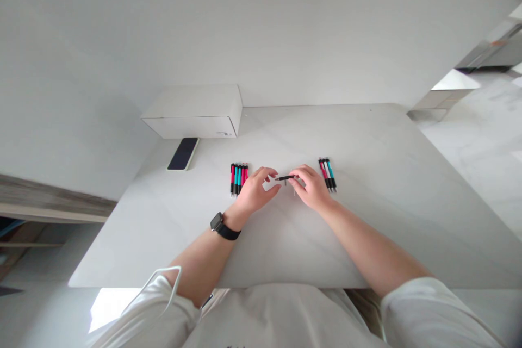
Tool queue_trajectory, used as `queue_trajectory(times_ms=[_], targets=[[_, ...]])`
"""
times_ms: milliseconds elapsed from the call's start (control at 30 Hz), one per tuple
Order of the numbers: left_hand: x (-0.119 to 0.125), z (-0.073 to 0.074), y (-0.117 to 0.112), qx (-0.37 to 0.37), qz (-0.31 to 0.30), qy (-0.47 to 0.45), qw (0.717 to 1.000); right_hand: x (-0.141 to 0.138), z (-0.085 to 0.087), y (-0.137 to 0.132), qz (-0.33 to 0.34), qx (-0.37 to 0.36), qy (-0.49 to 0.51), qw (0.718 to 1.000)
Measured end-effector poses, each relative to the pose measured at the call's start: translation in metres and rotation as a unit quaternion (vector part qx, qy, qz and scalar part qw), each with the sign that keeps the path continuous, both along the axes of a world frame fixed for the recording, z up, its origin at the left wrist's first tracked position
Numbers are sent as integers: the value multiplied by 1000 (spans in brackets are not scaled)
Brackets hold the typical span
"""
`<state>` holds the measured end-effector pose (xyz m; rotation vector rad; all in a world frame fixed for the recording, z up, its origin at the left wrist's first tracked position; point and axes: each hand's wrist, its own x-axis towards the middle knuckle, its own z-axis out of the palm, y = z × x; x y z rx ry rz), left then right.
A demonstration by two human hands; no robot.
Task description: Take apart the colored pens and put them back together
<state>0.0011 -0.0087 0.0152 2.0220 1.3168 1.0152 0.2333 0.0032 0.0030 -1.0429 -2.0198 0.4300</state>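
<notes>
Tabletop (pixel 379 168), edges (pixel 122 285) distant, right hand (pixel 312 187) holding pen (pixel 282 178)

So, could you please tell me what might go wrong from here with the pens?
Two risks, in my judgement. The slim black piece is held only by the right hand, while the left hand is open near its tip, so it might slip and drop. Also, the left hand overlaps the left pen group in this view; I can't tell whether it touches, but a careless shift might scatter those pens.
</notes>
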Motion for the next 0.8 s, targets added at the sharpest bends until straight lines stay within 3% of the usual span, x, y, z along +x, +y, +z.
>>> queue_trajectory(times_ms=[200, 333, 467, 633, 800], targets=[[2, -1, -2, 61, -42, 44, 996, -3, 3, -5, 20, 20, -81, 996], [0, -4, 1, 56, -3, 44, 997, -2, 2, -4, -27, 20, -107, 994], [-3, -3, 4, 50, 56, 28, 997, -1, -2, 0, -76, 13, -193, 978], [-4, 0, 4, 39, 54, 19, 998, -9, -8, 3, -91, 3, -259, 962], [-3, -1, 3, 33, 51, 20, 998, -13, -11, 2, -89, -13, -232, 969]])
